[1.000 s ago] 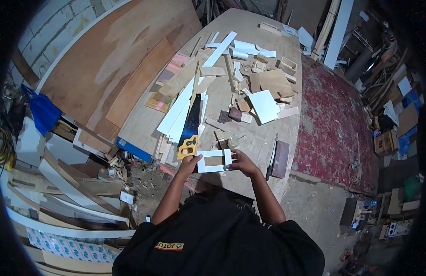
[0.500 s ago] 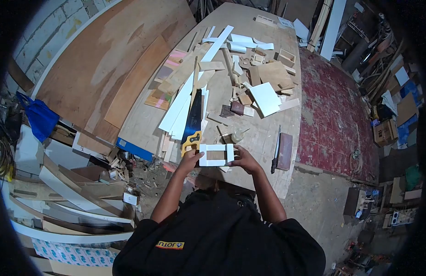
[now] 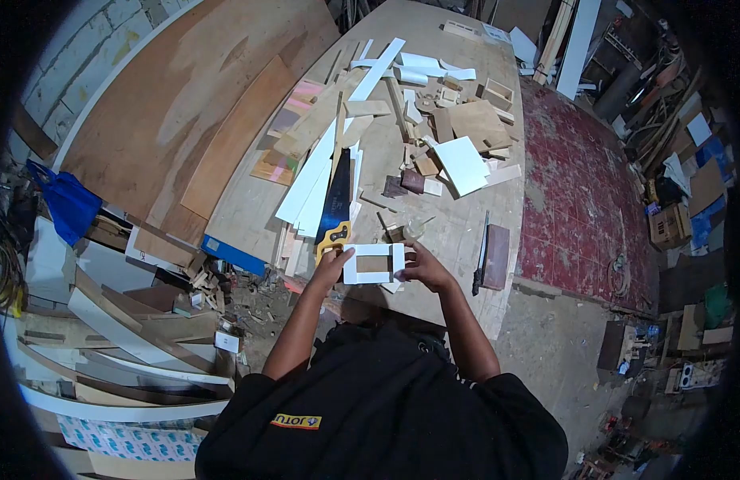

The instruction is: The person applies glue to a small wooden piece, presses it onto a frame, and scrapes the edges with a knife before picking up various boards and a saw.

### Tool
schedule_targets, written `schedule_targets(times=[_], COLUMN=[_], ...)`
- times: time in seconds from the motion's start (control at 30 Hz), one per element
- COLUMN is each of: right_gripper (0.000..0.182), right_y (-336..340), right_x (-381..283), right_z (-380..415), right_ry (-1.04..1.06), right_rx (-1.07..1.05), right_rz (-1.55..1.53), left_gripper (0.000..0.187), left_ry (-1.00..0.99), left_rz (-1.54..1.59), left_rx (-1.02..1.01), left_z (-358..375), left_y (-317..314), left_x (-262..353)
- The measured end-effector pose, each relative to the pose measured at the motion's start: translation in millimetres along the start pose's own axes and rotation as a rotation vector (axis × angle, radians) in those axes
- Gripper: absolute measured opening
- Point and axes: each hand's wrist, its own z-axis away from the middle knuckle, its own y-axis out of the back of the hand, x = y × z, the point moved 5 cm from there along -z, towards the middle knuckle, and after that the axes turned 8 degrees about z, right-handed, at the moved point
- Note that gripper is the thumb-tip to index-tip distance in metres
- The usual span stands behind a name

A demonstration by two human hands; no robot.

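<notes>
Right, I have the small white frame (image 3: 373,278) between both hands, over the near edge of the desk (image 3: 454,228). The left hand (image 3: 331,269) is closed on its left end, thumb at the upper corner; the right hand (image 3: 422,268) grips the right end with bent fingers. Its open middle faces me.

Just beyond the left hand I see the yellow handle of the saw (image 3: 338,196), its dark blade pointing away from me. I cannot tell whether handle and hand touch. White strips (image 3: 308,186) lie to the left of the blade.

Ahead of the right hand stands a clear cup (image 3: 414,230); farther out, the white panel (image 3: 462,166) lies among wood scraps, with the open box (image 3: 495,94) beyond it. To the right of that hand, well apart from it, a dark block (image 3: 495,256) lies beside a thin tool (image 3: 481,260).
</notes>
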Motion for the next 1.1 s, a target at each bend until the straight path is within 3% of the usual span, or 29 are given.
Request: schedule_targets(times=[0.13, 0.2, 0.3, 0.37, 0.43, 0.47, 0.6, 0.67, 0.77, 0.87, 1.0, 1.07, 1.1], right_gripper=[0.056, 0.047, 0.04, 0.048, 0.059, 0.068, 0.062, 0.057, 0.052, 0.054, 0.059, 0.062, 0.062], right_y=[4, 16, 24, 29, 18, 16, 20, 30, 34, 22, 18, 16, 14], right_x=[1, 13, 14, 17, 6, 6, 11, 22, 26, 19, 20, 19, 19], right_z=[0, -1, 0, 4, 9, 11, 11, 8, 6, 9, 6, 3, 2], right_ry=[0.123, -0.128, -0.2, -0.23, 0.01, 0.014, 0.002, -0.24, -0.276, -0.088, -0.035, -0.007, -0.006], right_rx=[0.007, 0.192, 0.318, 0.288, 0.061, 0.009, 0.048, 0.211, 0.223, 0.149, 0.112, 0.093, 0.093], right_rz=[0.072, -0.054, -0.061, -0.073, 0.016, 0.011, 0.0, -0.078, -0.105, -0.042, -0.031, -0.07, -0.071], left_gripper=[0.041, 0.049, 0.062, 0.054, 0.042, 0.04, 0.04, 0.041, 0.042, 0.041, 0.041, 0.044, 0.044], left_ry=[0.022, 0.0, -0.099, -0.084, 0.023, 0.007, 0.017, -0.012, -0.025, -0.009, -0.02, -0.199, -0.199], left_rz=[0.044, 0.034, 0.113, 0.089, -0.086, -0.113, -0.084, -0.077, -0.083, -0.023, -0.066, -0.371, -0.372], left_rx=[-0.011, -0.191, -0.298, -0.257, -0.142, -0.102, -0.099, -0.261, -0.238, -0.123, -0.03, -0.025, -0.025], left_z=[7, 14, 17, 16, 8, 9, 10, 20, 20, 5, 3, 3, 4], left_y=[-5, -16, -28, -29, -24, -24, -28, -39, -41, -33, -31, -30, -32], left_x=[7, 7, 12, 11, 11, 12, 13, 18, 18, 10, 14, 20, 23])
